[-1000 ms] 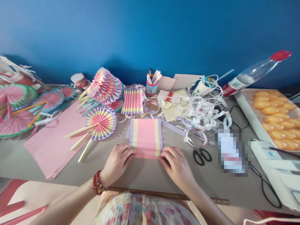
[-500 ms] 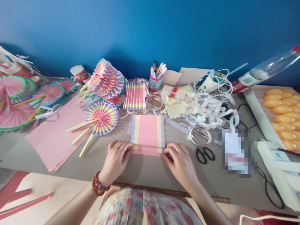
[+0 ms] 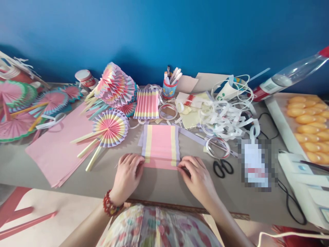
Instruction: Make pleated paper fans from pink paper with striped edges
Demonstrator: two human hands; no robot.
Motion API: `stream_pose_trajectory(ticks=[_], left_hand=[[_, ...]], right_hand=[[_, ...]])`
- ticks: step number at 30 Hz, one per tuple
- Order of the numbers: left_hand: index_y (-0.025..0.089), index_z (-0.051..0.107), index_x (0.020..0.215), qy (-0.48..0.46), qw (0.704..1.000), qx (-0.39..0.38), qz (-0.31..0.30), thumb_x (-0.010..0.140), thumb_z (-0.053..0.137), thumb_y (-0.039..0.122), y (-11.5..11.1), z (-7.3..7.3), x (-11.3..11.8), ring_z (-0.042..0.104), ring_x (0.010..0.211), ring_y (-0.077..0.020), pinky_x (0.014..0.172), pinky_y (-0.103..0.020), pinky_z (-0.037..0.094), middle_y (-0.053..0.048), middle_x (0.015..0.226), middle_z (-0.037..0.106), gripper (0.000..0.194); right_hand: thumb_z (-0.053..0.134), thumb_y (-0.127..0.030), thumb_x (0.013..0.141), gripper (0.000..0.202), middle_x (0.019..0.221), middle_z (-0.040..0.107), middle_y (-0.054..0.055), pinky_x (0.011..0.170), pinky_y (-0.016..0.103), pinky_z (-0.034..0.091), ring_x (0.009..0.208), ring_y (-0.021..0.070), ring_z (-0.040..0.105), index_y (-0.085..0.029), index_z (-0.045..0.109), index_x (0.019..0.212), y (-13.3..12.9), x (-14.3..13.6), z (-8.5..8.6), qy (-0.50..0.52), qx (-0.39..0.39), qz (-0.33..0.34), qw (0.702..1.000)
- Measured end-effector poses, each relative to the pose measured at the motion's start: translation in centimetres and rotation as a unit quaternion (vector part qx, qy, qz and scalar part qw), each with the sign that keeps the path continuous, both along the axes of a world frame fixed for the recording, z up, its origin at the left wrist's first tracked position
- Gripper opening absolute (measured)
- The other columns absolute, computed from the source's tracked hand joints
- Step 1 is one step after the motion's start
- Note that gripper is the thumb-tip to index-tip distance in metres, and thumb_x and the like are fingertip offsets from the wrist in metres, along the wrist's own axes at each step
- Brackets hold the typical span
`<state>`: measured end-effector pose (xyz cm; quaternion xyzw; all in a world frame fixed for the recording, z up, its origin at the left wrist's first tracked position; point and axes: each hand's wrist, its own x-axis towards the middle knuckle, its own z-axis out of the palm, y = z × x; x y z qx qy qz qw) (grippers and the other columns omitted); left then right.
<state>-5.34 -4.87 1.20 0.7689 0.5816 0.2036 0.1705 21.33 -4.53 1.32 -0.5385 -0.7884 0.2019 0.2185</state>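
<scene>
A striped sheet of paper [image 3: 161, 142], pink in the middle with yellow and lilac bands along its sides, lies flat on the table before me. Its near edge has a narrow folded strip. My left hand [image 3: 130, 176] pinches the near left corner, with fingers curled together. At the near right corner, my right hand [image 3: 196, 176] grips the paper between thumb and fingers. Just beyond the sheet stands a pleated paper piece [image 3: 147, 104] in the same colours. A round folded paper fan [image 3: 110, 127] with pale sticks rests to the left.
Pink paper sheets [image 3: 61, 147] and more paper fans [image 3: 117, 85] lie left. To the right are black-handled scissors [image 3: 223, 168], a tape roll [image 3: 218, 148], curled white paper strips [image 3: 228, 118] and a tilted plastic bottle [image 3: 285, 80]. A pen cup [image 3: 169, 90] stands at the back.
Both hands stay at the near corners of the striped paper, still gripping it. The whole view has shifted slightly; nothing on the table has visibly been moved.
</scene>
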Motion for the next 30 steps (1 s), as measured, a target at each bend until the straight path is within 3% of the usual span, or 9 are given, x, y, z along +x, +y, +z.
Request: stream_pose_trajectory(ticks=[13, 21, 30], left_hand=[[0.022, 0.050, 0.123, -0.030, 0.999, -0.004, -0.038, 0.092, 0.050, 0.016, -0.6, -0.4, -1.5, 0.060, 0.092, -0.0199, 0.102, -0.043, 0.039, -0.003, 0.094, 0.066, 0.031], [0.022, 0.058, 0.099, -0.018, 0.999, 0.020, -0.039, 0.093, 0.053, 0.018, -0.9, -0.9, -1.3, 0.061, 0.095, -0.0186, 0.107, -0.046, 0.037, -0.003, 0.098, 0.065, 0.009], [0.023, 0.063, 0.089, -0.010, 0.998, 0.028, -0.056, 0.093, 0.051, 0.017, -1.0, -0.9, -1.4, 0.062, 0.092, -0.0177, 0.107, -0.047, 0.037, -0.003, 0.097, 0.065, 0.014]], right_hand=[[0.051, -0.015, 0.091, 0.011, 0.091, 0.061, 0.006, 0.078, 0.034, 0.043, 0.086, 0.0219, 0.056, -0.020, 0.058, 0.084, -0.1, 0.0, -0.2, 0.005, 0.010, -0.007, 1.000], [0.053, -0.016, 0.092, 0.009, 0.090, 0.060, 0.006, 0.079, 0.035, 0.042, 0.086, 0.0220, 0.055, -0.020, 0.059, 0.087, -0.9, -0.2, -0.2, -0.005, 0.012, 0.008, 1.000], [0.051, -0.012, 0.092, 0.017, 0.088, 0.062, 0.005, 0.079, 0.035, 0.040, 0.085, 0.0201, 0.053, -0.021, 0.065, 0.086, -1.0, -0.1, -0.4, -0.031, 0.032, 0.085, 0.995]])
